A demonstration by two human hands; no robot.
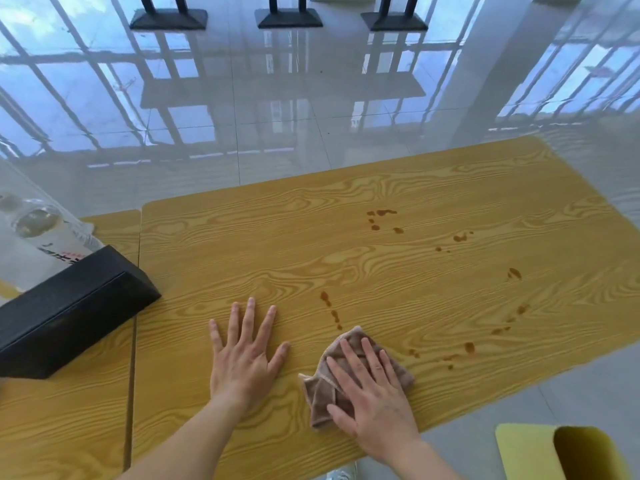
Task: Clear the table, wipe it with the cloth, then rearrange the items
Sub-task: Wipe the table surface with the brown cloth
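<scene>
Flat right hand (375, 403) presses the crumpled brown cloth (320, 393); brown spill spots (325, 297) lie ahead-right of it. Left hand (242, 355) lies splayed on the yellow wood-grain tabletop (381, 258).

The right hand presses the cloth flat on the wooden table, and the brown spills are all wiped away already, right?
Not quite. The head view shows brown spills dotting the table, beyond the cloth that the right hand presses flat.

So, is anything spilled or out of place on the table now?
Yes. Brown drops dot the wooden table, scattered from its far middle to the near right edge, not yet wiped. The right hand presses the cloth flat close to the nearest ones.
</scene>
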